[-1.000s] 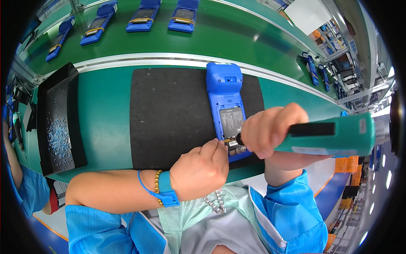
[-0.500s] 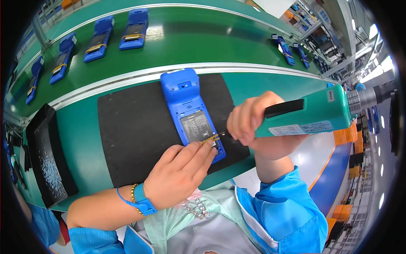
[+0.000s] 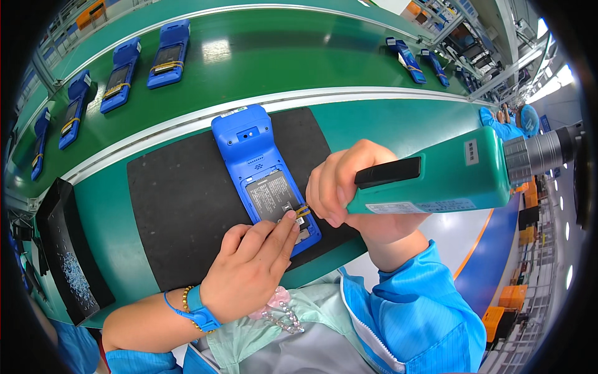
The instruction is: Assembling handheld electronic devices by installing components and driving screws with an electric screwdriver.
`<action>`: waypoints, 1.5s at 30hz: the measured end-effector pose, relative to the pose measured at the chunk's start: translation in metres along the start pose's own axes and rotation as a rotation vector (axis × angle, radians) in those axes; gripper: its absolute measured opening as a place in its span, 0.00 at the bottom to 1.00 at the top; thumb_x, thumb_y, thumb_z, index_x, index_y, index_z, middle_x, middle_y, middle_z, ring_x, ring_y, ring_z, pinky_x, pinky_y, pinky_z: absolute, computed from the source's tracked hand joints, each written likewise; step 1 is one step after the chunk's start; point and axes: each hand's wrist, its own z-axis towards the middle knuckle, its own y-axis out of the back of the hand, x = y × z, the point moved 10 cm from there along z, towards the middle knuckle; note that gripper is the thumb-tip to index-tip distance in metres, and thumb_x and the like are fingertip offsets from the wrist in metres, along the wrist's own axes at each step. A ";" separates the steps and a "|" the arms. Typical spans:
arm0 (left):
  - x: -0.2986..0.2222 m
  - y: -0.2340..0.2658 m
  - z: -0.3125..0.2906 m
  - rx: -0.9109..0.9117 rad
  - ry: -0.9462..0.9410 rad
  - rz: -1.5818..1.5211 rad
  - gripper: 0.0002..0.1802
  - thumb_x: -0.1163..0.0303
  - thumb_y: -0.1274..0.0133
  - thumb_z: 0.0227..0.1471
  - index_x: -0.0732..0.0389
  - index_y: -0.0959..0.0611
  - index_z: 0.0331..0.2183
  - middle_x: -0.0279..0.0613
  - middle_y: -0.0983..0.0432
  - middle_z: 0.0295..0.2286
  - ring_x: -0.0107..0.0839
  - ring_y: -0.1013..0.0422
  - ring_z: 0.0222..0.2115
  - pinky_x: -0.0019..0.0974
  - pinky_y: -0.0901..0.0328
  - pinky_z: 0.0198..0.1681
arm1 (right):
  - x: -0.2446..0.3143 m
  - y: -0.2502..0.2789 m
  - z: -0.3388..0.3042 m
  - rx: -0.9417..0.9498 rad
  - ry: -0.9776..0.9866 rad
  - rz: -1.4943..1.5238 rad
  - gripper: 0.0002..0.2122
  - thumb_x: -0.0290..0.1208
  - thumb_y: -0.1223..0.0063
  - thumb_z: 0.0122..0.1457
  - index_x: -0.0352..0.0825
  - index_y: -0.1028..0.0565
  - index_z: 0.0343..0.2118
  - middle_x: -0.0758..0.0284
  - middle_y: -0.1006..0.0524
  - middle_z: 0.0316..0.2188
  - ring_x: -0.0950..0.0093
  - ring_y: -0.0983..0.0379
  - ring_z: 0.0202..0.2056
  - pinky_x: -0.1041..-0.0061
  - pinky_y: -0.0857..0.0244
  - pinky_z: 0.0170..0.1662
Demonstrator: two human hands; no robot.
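A blue handheld terminal [image 3: 246, 143] lies back-up on a black mat [image 3: 174, 187], its black battery [image 3: 273, 194] showing. A yellow rubber band [image 3: 303, 212] runs across its lower part. My left hand [image 3: 252, 265] rests there with outstretched fingers, the fingertips on the terminal beside the band. Wrapped round a green electric screwdriver [image 3: 448, 174] with a black lever, my right hand [image 3: 349, 187] is just right of the terminal. That hand hides the tool's tip. A blue strap [image 3: 202, 311] and gold beads circle my left wrist.
At the left stands a black tray [image 3: 93, 274] holding small pale-blue pieces [image 3: 76, 277]. Beyond a metal rail, several blue terminals [image 3: 169, 55] with rubber bands lie on a green conveyor belt [image 3: 274, 53]. Another person [image 3: 507, 121] is at the far right.
The view has shifted, so mat and terminal appear further left. The screwdriver's tip, seen earlier at the terminal's right edge by the band, is now behind my right hand.
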 end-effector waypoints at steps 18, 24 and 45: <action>-0.002 0.000 0.000 -0.030 -0.021 0.019 0.27 0.70 0.51 0.48 0.69 0.22 0.51 0.48 0.30 0.55 0.36 0.34 0.47 0.39 0.42 0.50 | 0.005 -0.009 0.002 -0.034 -0.004 -0.129 0.14 0.36 0.50 0.64 0.31 0.31 0.24 0.61 0.29 0.15 0.72 0.36 0.16 0.74 0.41 0.20; -0.004 0.001 0.003 -0.022 -0.021 0.005 0.27 0.69 0.51 0.48 0.69 0.22 0.51 0.48 0.31 0.55 0.36 0.34 0.47 0.39 0.42 0.50 | 0.010 -0.008 0.002 -0.020 -0.040 -0.169 0.21 0.47 0.52 0.64 0.30 0.31 0.27 0.60 0.29 0.18 0.72 0.35 0.17 0.72 0.39 0.22; -0.026 -0.001 0.016 0.015 -0.100 -0.074 0.23 0.70 0.47 0.46 0.58 0.16 0.47 0.34 0.27 0.52 0.31 0.35 0.51 0.43 0.46 0.55 | 0.031 0.005 -0.048 -0.069 0.040 0.028 0.21 0.50 0.53 0.65 0.31 0.30 0.30 0.60 0.27 0.20 0.70 0.32 0.19 0.71 0.40 0.24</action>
